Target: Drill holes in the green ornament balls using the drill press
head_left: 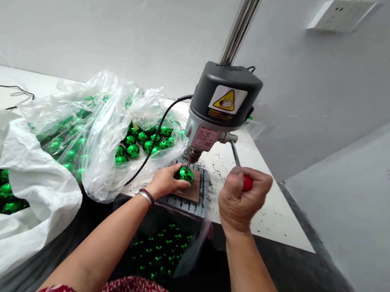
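My left hand (168, 180) holds a shiny green ball (186, 174) between thumb and fingers, on a brown board (191, 189) over the drill press's slotted metal base (203, 197). The bit of the drill press (225, 96) reaches down to the top of the ball; whether it has entered the ball is too small to tell. My right hand (243, 199) is wrapped round the red knob (247, 183) of the press's lever, to the right of the machine.
Clear plastic bags (101, 151) of green balls lie left on the white table (279, 223). A white sack (41, 181) of balls stands nearer left. More balls sit below the table edge; two lie on the floor at right. Dark shavings dot the table.
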